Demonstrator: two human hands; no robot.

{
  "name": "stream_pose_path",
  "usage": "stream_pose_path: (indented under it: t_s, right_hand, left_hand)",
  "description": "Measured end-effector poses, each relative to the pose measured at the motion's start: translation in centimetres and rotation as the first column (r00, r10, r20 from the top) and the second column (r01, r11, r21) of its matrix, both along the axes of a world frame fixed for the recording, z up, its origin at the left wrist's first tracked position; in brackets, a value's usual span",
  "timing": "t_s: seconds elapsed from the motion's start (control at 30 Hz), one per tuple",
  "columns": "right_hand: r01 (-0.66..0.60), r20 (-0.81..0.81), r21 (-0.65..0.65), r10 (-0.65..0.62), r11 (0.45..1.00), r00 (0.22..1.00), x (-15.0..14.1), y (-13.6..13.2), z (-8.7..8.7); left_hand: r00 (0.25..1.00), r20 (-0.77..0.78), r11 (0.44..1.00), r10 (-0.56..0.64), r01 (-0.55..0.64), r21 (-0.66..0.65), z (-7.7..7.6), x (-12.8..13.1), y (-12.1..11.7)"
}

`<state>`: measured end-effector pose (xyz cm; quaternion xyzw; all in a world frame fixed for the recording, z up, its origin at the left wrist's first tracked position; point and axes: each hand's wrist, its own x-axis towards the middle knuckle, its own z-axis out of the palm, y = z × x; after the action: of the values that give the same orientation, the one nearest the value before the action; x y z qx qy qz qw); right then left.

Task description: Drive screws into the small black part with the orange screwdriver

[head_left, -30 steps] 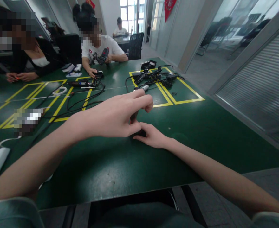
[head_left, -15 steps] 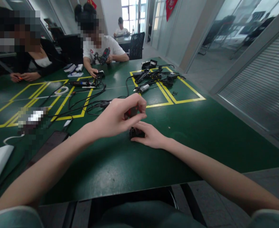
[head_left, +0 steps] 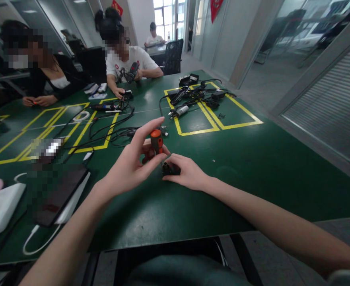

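My left hand [head_left: 133,163] grips a screwdriver [head_left: 156,141] with an orange and dark grey handle, the index finger raised off its orange cap. The handle stands almost upright, and its shaft points down toward a small black part [head_left: 172,170]. Whether the tip touches that part, I cannot make out. My right hand [head_left: 188,171] pinches the black part from the right, low over the green table [head_left: 222,159]. The palm and fingers cover much of the part.
Tangled black cables [head_left: 193,95] and adapters lie in yellow-taped boxes farther back. On the left are a dark phone [head_left: 61,194] with a white cable and a white box [head_left: 3,208]. Two people sit across the table; one in a white shirt [head_left: 135,59] holds a black tool [head_left: 132,71].
My left hand has turned and drawn left, its index finger lifting, so the screwdriver handle now shows. My right hand stays on the black part. The view has shifted slightly.
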<state>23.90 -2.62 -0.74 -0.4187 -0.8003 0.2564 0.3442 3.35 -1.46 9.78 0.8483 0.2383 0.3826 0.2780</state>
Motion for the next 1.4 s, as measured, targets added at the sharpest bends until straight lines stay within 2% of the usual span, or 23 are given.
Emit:
stream_pose_path:
  t_s: [0.07, 0.17, 0.23, 0.47, 0.67, 0.9, 1.07, 1.4]
  right_hand:
    - [-0.008, -0.009, 0.009, 0.008, 1.0, 1.0, 0.0, 0.0, -0.1]
    - [-0.022, -0.015, 0.022, 0.022, 1.0, 1.0, 0.0, 0.0, -0.2]
    - [-0.026, -0.015, 0.028, 0.026, 0.999, 1.0, 0.0, 0.0, -0.3]
    - [-0.033, -0.012, 0.025, 0.034, 0.999, 0.999, 0.1, -0.2, 0.0]
    - [-0.036, 0.01, 0.021, 0.036, 0.999, 0.999, 0.2, -0.3, 0.1]
    - [-0.058, 0.032, 0.086, 0.056, 0.995, 0.998, 0.3, -0.3, -0.1]
    - [-0.062, 0.048, 0.114, 0.057, 0.992, 0.997, 0.4, -0.3, -0.2]
    - [-0.074, 0.022, 0.111, 0.072, 0.991, 0.997, 0.5, -0.3, -0.2]
  left_hand:
    - [0.989, 0.114, 0.993, 0.096, -0.103, 0.059, -1.6, 0.1, 0.3]
    - [0.943, 0.249, 0.952, 0.219, -0.262, 0.156, -3.5, 0.5, 0.5]
    - [0.926, 0.26, 0.934, 0.276, -0.322, 0.155, -4.3, 0.8, 0.4]
    - [0.969, 0.145, 0.976, 0.201, -0.21, 0.055, -5.2, 0.5, -0.3]
    - [0.954, 0.188, 0.973, 0.232, -0.227, -0.049, -5.9, 0.3, -0.5]
    - [0.875, 0.371, 0.941, 0.312, -0.233, -0.244, -6.4, 0.9, -0.7]
    - [0.859, 0.354, 0.891, 0.369, -0.22, -0.396, -5.8, 1.2, -0.8]
    - [0.848, 0.375, 0.832, 0.375, -0.13, -0.539, -5.7, 1.5, -0.7]
